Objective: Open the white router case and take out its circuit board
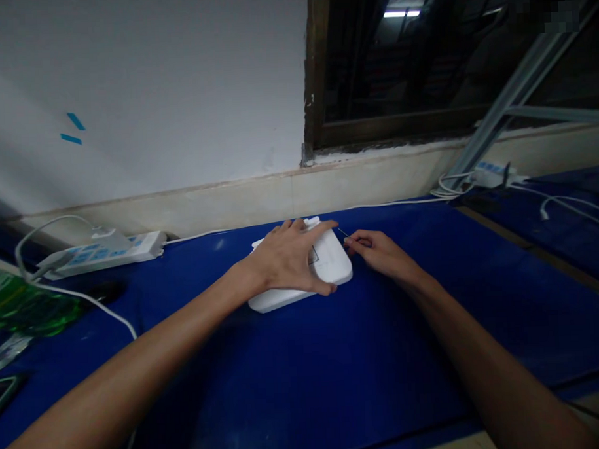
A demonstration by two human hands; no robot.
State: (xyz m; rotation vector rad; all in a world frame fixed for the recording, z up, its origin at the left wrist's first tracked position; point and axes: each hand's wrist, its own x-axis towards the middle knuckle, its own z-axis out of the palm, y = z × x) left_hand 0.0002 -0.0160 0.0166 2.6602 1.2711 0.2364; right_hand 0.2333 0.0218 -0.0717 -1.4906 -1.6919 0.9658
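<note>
A flat white plastic device (282, 300) lies on the blue table cover (295, 382), with a small dark square mark on its top. My left hand (285, 258) spreads across it and grips it from above, hiding most of its top. My right hand (379, 254) is just off the device's right edge, its fingertips pinched on a thin metal pin (342, 231). The pin's tip points up and left, close to the device but with no contact that I can make out.
A white power strip (104, 253) and its cables lie along the wall at left, and another strip (494, 174) sits at far right. A green bottle (27, 309) and a dark phone (3, 395) lie at left. A window and metal frame rise behind.
</note>
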